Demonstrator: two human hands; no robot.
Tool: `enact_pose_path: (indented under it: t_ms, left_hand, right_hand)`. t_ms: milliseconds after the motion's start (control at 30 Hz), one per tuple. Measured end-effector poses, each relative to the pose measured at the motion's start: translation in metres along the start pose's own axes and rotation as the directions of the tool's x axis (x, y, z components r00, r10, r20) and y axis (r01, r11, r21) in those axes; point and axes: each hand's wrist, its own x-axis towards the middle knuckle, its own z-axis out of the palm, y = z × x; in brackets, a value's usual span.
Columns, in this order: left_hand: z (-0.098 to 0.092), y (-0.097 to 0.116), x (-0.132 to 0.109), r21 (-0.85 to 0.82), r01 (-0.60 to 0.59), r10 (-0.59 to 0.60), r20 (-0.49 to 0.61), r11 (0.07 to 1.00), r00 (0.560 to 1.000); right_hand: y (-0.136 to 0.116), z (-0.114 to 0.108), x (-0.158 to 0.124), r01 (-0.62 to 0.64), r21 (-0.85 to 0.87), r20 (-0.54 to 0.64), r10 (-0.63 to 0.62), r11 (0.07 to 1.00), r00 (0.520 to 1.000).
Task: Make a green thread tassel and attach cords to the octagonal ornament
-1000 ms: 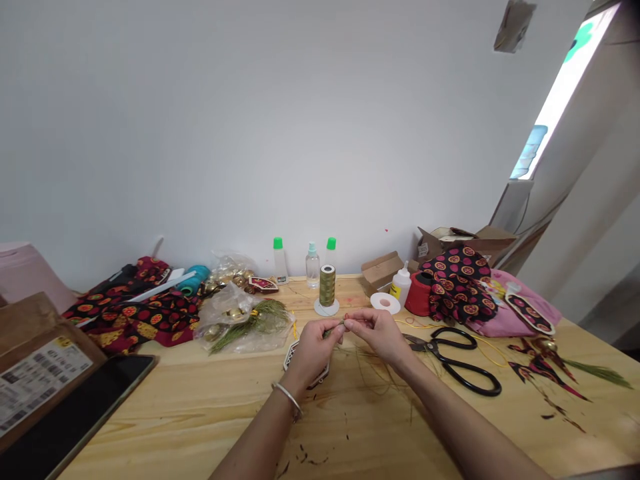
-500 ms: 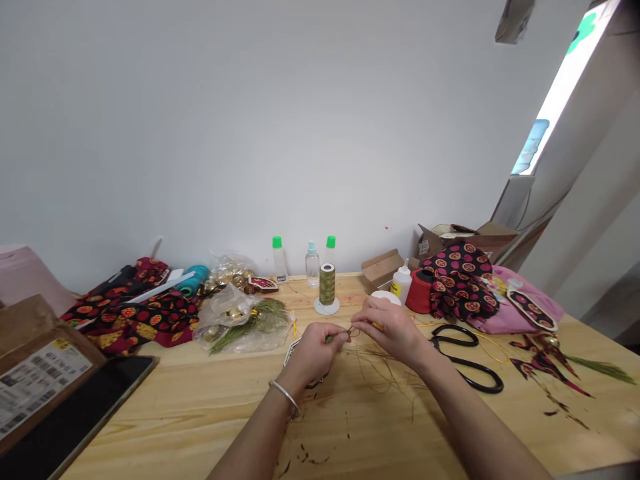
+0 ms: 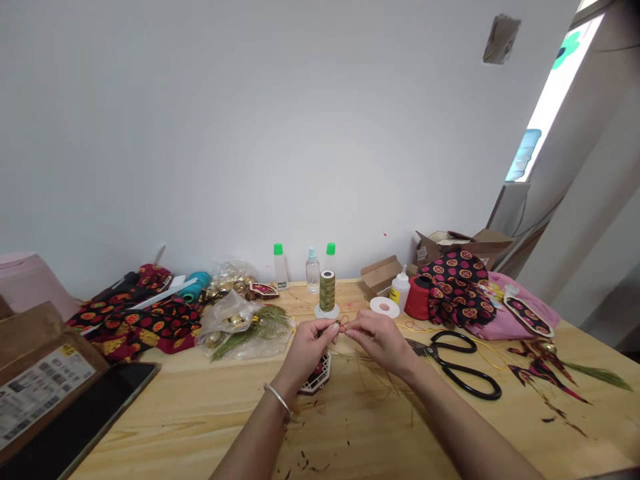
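Counter (image 3: 190, 413): thread spool (image 3: 327, 292) stands centrally, beyond left hand (image 3: 311, 343) and right hand (image 3: 379, 341); three bottles (image 3: 313, 273) stand behind it, before the wall (image 3: 300, 133). Frame (image 3: 319, 380) lies partly hidden by the left hand. Scissors (image 3: 434, 351) lie right of the right hand. Farther back, glue bottle (image 3: 401, 291) stands between tape roll (image 3: 375, 307) and thread cone (image 3: 418, 299). Far left: tablet (image 3: 90, 417), carton (image 3: 43, 377) beside it, fabric (image 3: 163, 317) behind.

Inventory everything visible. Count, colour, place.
Cord loop: 1, yellowish, between hands
Bottles: 4, clear/white, back
Thread spools: 3, olive/red/teal, centre/right/left
Flat roll: 1, white, centre
Scissors: 1, black, right
Fabrics: several, dark/pink, left/right
Cartons: 3+, brown, left/right
Screened device: 1, black, left
Tassels: 2+, green, left/right
Baubles: many, gold, left/right
Ornaments: 3+, dark, pale-edged, scattered
Left hand: 1, bare, centre
Right hand: 1, bare, centre
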Motion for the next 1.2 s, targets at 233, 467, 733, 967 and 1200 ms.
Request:
enact_pose_path:
  t_ms: [233, 467, 733, 967, 1200]
  left_hand:
    - [0.005, -0.001, 0.0, 0.114, -0.023, 0.034, -0.093, 0.993, 0.995]
    - [0.007, 0.005, -0.003, 0.216, -0.067, 0.072, -0.013, 0.974, 0.997]
    - [0.009, 0.01, -0.007, 0.255, -0.186, 0.136, 0.202, 0.949, 0.97]
    - [0.005, 0.016, -0.008, 0.217, -0.23, 0.184, 0.215, 0.949, 0.959]
    - [0.005, 0.01, -0.006, 0.181, -0.141, 0.112, 0.161, 0.973, 0.981]
  right_hand:
    - [-0.019, 0.0, -0.002, 0.207, -0.469, 0.158, -0.149, 0.859, 0.976]
    - [-0.015, -0.004, -0.005, 0.191, -0.447, 0.085, -0.171, 0.874, 0.982]
    - [0.001, -0.009, 0.001, -0.031, 0.014, 0.024, 0.031, 0.999, 0.999]
    - [-0.003, -0.01, 0.005, -0.26, 0.277, 0.05, 0.257, 0.925, 0.965]
    - [-0.003, -0.008, 0.003, -0.111, 0.253, -0.048, 0.127, 0.961, 0.991]
